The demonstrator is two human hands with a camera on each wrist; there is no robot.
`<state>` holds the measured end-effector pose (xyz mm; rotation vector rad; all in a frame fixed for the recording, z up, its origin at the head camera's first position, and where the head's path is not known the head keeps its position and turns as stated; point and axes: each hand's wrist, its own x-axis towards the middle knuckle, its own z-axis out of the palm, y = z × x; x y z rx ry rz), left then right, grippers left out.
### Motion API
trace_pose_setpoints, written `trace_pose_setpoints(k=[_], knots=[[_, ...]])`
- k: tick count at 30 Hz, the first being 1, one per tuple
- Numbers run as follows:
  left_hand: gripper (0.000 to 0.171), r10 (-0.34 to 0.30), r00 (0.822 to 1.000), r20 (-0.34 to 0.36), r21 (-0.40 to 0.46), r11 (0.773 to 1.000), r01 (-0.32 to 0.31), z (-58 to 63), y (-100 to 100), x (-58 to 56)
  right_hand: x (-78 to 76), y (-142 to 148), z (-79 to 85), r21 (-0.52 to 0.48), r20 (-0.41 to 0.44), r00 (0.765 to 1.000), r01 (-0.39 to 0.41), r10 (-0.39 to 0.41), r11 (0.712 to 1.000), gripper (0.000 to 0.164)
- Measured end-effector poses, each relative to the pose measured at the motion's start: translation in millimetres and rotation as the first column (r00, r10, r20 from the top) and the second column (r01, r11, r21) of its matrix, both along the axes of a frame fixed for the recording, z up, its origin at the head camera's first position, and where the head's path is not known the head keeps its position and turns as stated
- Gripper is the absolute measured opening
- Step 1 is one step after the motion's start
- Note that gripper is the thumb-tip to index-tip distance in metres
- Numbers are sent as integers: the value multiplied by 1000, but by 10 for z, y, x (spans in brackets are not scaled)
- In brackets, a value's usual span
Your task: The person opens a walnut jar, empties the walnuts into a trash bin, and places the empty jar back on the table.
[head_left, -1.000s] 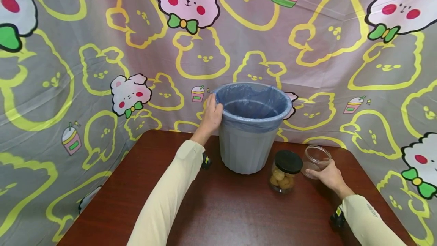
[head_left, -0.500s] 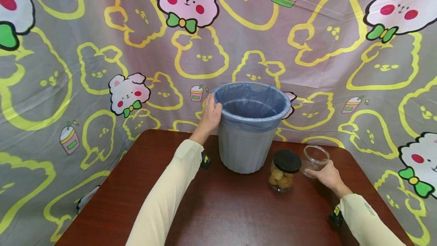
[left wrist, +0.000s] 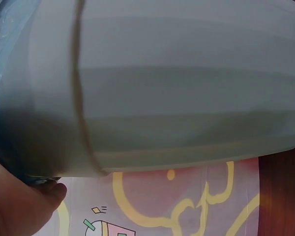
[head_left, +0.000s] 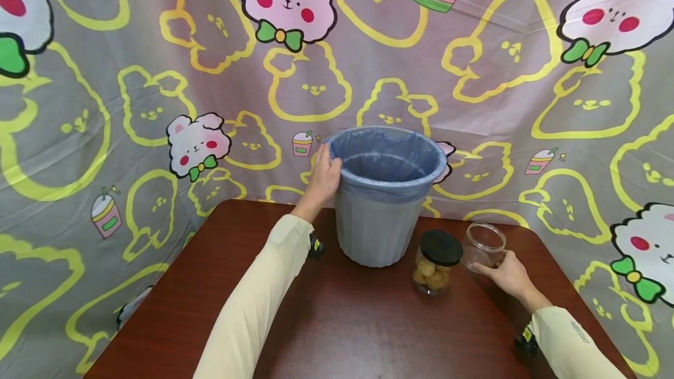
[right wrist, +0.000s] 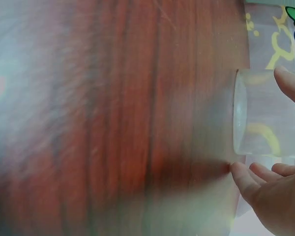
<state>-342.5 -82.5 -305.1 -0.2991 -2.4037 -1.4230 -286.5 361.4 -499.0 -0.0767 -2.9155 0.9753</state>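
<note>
Table [head_left: 363, 326] before a printed curtain [head_left: 400, 57]

Seen from the head, the brown table carries a bin [head_left: 374, 227], upright, with a blue liner [head_left: 392, 145] folded over its mouth. The governing relation lies at the right hand [head_left: 508, 274]: the lidless jar [head_left: 478, 249] sits forward and to the left of the palm, with the thumb on its near side and the fingers bent round its right side, so that the hand grips it. The jar's long axis runs roughly upright, mouth uppermost; whether its base touches the wood cannot be told. Leftward from this hand comes first the lidded jar [head_left: 436, 262], just beside the lidless one and slightly nearer the person, then the bin, farther off. Of the two hands, the right is nearer to both jars. The left hand [head_left: 323, 179] is at the bin, holding the left edge of its mouth between thumb and fingers; the left wrist view shows only part of that hand.

Counts: one bin, one liner, two jars, one black lid [head_left: 441, 248], two hands, two pale sleeves [head_left: 258, 297]. Round pieces [head_left: 432, 274] fill the lower part of the lidded jar; they overlap, and their number cannot be told.
</note>
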Motion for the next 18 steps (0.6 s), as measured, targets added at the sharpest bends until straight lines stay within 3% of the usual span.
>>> trace_pose_setpoints(k=[6,10,14,18], knots=[[63,-6,1000,8,-30,1000,6,18,0,4,156,15,50,55,-22,1000,-20,21,998,90],[60,-25,1000,11,-48,999,25,17,-16,38,265,-31,53,92,-81,995,-49,56,995,73],[61,-47,999,-4,-60,997,47,-5,-60,80,362,-165,59,92,-124,987,-88,99,992,54],[63,-51,998,-26,-56,997,50,-49,-122,134,412,-335,72,61,-139,978,-148,156,987,52]])
